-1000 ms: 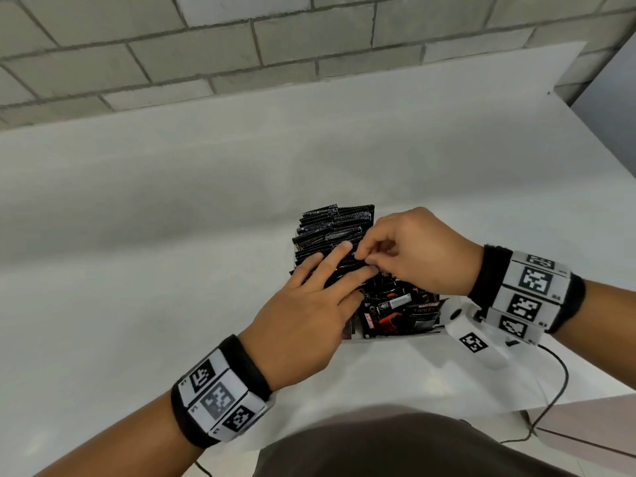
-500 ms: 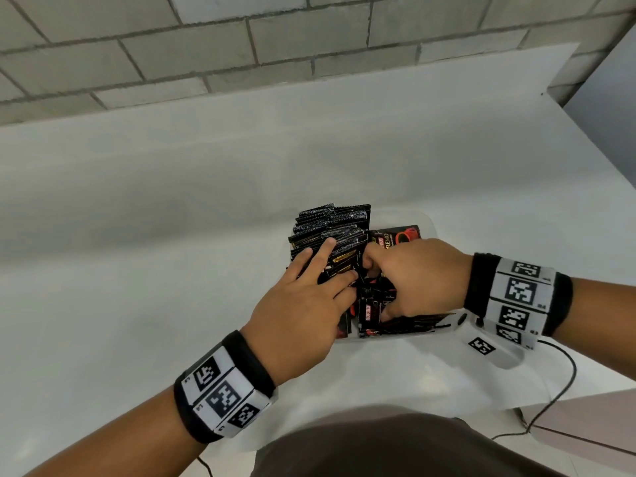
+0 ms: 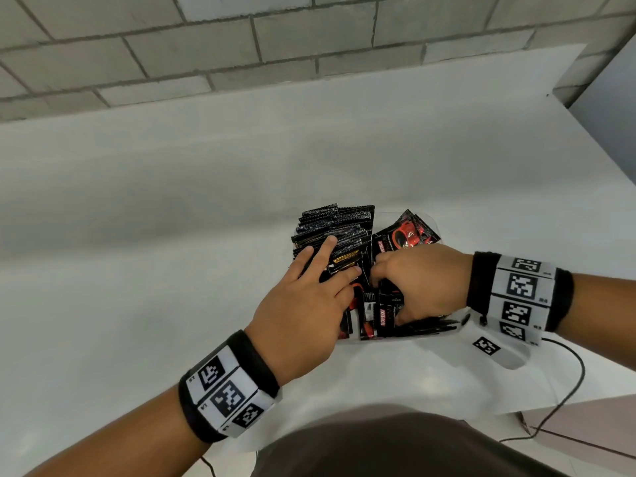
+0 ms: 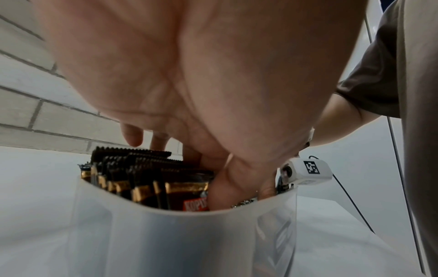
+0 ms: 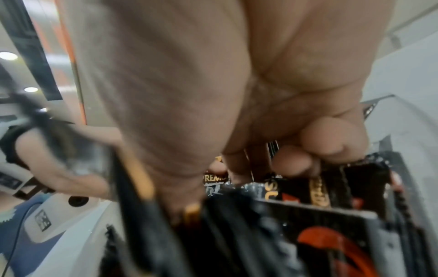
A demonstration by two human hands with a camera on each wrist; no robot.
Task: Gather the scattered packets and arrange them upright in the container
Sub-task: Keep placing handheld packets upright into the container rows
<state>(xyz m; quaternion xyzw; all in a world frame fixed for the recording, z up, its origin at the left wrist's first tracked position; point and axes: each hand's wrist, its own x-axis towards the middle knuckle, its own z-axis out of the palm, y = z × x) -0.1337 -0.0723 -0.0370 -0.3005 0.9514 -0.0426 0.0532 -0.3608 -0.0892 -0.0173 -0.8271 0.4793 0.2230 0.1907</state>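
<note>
**K:** Fingers [image 3: 318, 251] of the left hand [image 3: 303, 315] are spread and straight, flat on the top edges of the upright packet row [image 3: 332, 228] in the container [image 4: 180, 234]. Looks like a backstop so the row doesn't fan over.

**R:** And the right hand [image 3: 418, 284]?

**K:** Curled down into the container just right of that row. In the right wrist view its fingertips [image 5: 291, 165] pinch the tops of a bunch of packets [image 5: 320, 191]. My read: it's seating that bunch upright beside the row. How many it holds, cannot tell, too blurred.

**R:** Where's the rest of the stock?

**K:** All inside the container as far as I can see. Row stands along its left side; loose red-print packets [image 3: 407, 232] lean tilted at its far right; more lie low at its near wall under the right hand. None visible on the tabletop [image 3: 172, 235] around the container.

**R:** Room to move?

**K:** Tight inside: both hands fill the container's mouth, thumbs nearly touching. Outside, open tabletop left of and beyond the container. Container sits near the tabletop's front edge, so a hard pull toward the body could drag it off. Cable [image 3: 564, 390] hangs just right of the container, off that edge.

**R:** Stage?

**K:** Late, I'd say. Straightening the tilted ones remains.
</note>
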